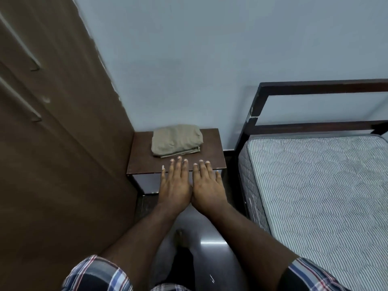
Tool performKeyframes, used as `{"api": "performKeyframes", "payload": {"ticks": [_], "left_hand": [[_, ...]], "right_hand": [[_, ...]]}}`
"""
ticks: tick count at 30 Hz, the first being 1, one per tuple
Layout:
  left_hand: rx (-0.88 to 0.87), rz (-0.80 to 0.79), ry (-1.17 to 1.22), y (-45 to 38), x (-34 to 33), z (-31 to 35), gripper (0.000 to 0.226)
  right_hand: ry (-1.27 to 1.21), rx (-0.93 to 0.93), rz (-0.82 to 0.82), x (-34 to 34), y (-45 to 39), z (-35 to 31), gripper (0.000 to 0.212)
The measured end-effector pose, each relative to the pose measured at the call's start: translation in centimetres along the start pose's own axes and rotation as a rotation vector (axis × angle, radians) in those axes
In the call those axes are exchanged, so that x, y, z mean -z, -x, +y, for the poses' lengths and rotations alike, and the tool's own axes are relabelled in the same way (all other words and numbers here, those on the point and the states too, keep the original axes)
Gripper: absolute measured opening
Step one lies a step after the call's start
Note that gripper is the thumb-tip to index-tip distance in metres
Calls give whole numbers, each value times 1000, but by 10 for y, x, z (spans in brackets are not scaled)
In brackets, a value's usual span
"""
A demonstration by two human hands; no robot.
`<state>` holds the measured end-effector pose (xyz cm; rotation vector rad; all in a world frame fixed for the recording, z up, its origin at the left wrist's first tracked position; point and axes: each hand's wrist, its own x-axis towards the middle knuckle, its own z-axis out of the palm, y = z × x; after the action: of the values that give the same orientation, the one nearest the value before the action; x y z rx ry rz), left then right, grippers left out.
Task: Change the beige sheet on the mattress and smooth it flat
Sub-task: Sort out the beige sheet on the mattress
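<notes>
Both hands flat, left hand beside right hand, fingers straight (thumbs hidden); folded beige sheet untouched; mattress cut off

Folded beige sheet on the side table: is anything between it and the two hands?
Nothing visible. The folded beige sheet lies alone on the side table; left hand and right hand reach flat toward it, with only bare tabletop ahead of the fingertips.
</notes>
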<state>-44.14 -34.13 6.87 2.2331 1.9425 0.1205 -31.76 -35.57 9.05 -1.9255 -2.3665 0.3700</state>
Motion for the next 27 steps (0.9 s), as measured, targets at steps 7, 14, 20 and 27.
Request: {"api": "performKeyframes", "payload": {"ticks": [7,14,20,27], "left_hand": [[85,-161,140,-175,-48,-56,77],[621,-294,739,-316,-126,-91,55],[1366,-449,1457,-387,-205,-118,59],[1502,-104,1979,-427,-250,-121,30]], "right_hand": [[-153,-201,-121,-50,-179,30,78],[-353,-385,-256,-122,-318,67,90],[-574,-503,-152,-201,-404,114,96],[-1285,-844,-134,-258,-455,165,103]]}}
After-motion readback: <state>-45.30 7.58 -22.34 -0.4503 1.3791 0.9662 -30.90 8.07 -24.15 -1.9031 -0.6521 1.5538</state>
